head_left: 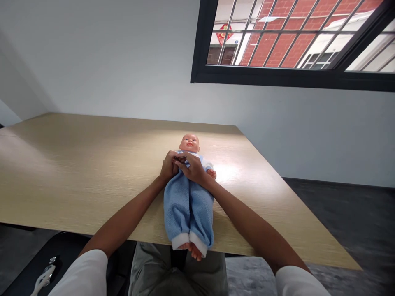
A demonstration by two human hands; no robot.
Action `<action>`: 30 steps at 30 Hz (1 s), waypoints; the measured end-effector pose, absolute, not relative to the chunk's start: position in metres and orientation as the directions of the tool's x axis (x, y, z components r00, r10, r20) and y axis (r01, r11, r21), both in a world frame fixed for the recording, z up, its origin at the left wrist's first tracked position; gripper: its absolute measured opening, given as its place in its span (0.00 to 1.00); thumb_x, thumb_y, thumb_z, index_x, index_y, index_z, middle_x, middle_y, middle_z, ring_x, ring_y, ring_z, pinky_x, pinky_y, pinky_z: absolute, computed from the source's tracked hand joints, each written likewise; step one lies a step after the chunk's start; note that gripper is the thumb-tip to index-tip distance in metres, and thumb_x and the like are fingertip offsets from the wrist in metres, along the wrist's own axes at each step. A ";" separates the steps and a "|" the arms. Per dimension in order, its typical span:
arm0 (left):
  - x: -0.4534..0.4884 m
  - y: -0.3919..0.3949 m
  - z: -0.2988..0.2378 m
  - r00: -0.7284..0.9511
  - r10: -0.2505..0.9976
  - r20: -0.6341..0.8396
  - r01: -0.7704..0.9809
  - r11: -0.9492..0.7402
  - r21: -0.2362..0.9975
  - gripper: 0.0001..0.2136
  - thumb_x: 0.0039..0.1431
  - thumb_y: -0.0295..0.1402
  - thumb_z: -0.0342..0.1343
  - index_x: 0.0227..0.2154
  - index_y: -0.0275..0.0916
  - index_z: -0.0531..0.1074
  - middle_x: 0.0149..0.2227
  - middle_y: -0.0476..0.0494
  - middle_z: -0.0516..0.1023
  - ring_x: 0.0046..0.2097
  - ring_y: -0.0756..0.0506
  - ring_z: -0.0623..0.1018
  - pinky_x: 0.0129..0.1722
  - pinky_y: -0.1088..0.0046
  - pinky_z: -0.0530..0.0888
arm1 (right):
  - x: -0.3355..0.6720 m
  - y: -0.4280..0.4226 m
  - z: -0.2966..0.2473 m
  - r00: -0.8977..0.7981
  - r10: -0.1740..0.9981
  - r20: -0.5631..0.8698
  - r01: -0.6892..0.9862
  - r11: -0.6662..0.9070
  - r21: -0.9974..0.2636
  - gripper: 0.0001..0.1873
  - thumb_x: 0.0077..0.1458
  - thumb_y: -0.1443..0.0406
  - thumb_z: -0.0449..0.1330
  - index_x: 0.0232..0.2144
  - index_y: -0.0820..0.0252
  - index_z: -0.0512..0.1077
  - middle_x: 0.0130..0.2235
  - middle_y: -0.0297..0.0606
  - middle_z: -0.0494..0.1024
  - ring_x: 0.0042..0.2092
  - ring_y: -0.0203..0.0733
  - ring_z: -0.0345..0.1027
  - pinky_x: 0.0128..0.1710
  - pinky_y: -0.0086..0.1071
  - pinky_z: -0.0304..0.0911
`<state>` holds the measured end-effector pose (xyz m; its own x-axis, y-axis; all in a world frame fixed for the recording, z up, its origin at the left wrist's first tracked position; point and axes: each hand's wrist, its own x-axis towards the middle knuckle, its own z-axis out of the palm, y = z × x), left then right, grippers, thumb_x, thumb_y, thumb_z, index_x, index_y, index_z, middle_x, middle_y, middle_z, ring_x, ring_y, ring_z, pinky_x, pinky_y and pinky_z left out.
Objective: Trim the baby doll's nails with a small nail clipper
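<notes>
Blue-suited baby doll (188, 205) face-up, left hand (169, 166), right hand (191, 167) both on chest.

Head camera, close above, faces forward, down onto doll (188, 205).

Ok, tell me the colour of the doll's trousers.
The doll's trousers are pale blue with white cuffs, clearest in the head view.
</notes>
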<state>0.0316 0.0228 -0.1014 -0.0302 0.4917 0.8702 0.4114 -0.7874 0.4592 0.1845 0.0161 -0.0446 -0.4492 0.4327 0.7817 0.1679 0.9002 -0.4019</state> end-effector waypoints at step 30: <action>0.032 0.017 -0.095 -0.036 0.516 0.856 0.434 -0.764 0.478 0.19 0.62 0.54 0.50 0.39 0.41 0.65 0.33 0.47 0.71 0.32 0.47 0.71 0.32 0.70 0.70 | 0.189 0.017 -0.041 -0.657 0.262 0.707 0.168 0.965 -0.202 0.15 0.64 0.68 0.55 0.53 0.58 0.67 0.42 0.43 0.78 0.38 0.43 0.72 0.37 0.35 0.68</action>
<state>0.0321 0.0169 -0.0951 -0.0355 0.5157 0.8560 0.4343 -0.7635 0.4780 0.1888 0.0170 -0.0411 -0.6566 0.2624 0.7071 0.1680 0.9648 -0.2021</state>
